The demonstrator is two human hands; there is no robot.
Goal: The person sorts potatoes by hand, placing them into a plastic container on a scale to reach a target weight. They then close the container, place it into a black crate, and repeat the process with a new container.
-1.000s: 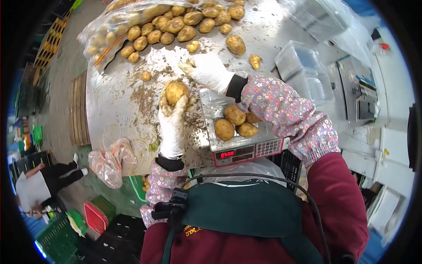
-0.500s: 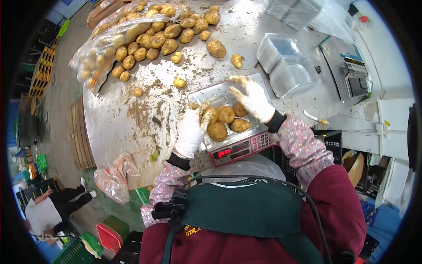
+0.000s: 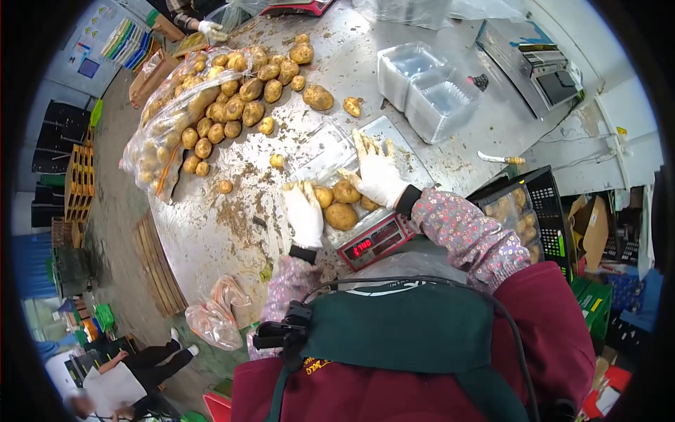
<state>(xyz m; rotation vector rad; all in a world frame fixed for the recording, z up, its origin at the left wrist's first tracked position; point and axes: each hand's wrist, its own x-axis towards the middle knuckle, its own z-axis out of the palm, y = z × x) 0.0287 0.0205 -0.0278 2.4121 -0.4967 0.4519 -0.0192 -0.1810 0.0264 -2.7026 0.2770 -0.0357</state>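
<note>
- Gloved hands work at the scale (image 3: pixel 386 238): the right hand (image 3: pixel 380 176) is spread wide over the far right part of its top, while the left hand (image 3: pixel 304 214) is at its left side, fingers close together. Whether the left fingers grip anything, I cannot tell.
- Brown potatoes (image 3: pixel 341 216) sit in a clear plastic tray on top of the scale, between the hands. They look firm and fairly heavy for their size, unlikely to crush but apt to roll, and the dirt on them may make gloves slip. A whole-hand hold around the widest part should suit each one.
- Thin and bendy, the tray would likely flex under that load; both opposite sides, held low, look safer than a pinch at one rim. Its clear lid (image 3: pixel 320 150) seems to lie folded open at the far side, light and easy to crease.
- Loose potatoes (image 3: pixel 233 109) lie beyond the scale to the left, spilling beside a big clear bag (image 3: pixel 156 160) that looks soft and would sag if lifted.
- Stacked clear containers (image 3: pixel 443 105) stand beyond the scale to the right, light and brittle-looking at the rims.
- A knife (image 3: pixel 500 158) lies right of the scale; its handle is the place to hold.
- Another person's gloved hand (image 3: pixel 211 30) is far beyond the scale, to the left.
</note>
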